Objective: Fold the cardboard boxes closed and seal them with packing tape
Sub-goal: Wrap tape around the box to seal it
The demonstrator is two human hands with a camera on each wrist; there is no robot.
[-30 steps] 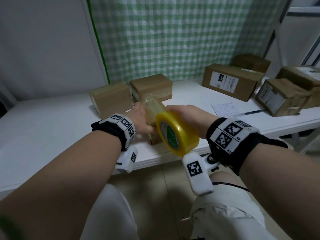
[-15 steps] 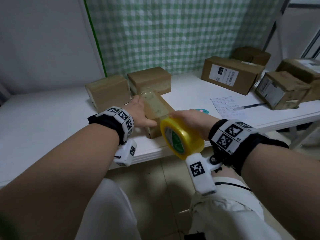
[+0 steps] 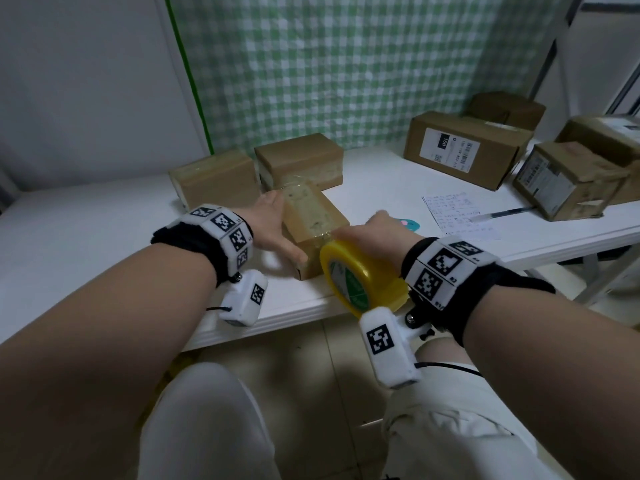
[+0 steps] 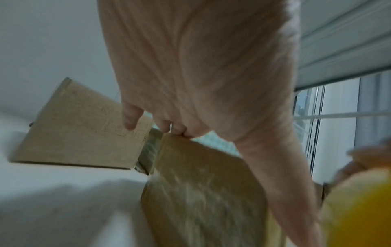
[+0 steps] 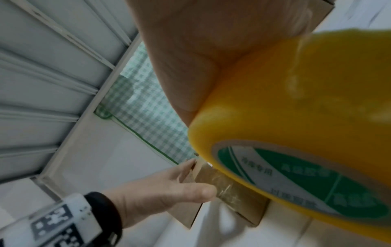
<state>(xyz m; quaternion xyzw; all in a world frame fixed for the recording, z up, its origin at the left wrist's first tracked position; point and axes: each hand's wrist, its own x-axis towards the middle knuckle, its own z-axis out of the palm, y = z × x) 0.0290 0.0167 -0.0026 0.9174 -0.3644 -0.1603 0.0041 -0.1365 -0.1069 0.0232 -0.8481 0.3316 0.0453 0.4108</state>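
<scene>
Centre of frame, near the front edge of the white table (image 3: 86, 244): small cardboard box (image 3: 315, 216), gripped along its left side by the left hand (image 3: 273, 226), thumb on the near end, right hand (image 3: 377, 233) grasping a yellow packing tape roll (image 3: 360, 275) just beside its near corner.

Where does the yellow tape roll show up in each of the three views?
Head: the tape roll sits centre, at the table edge, under the right hand.
Left wrist: the roll is a blurred yellow patch, bottom right corner.
Right wrist: the roll fills the right half.
Shared landmark: the small box beside it, gripped by the left hand.
</scene>
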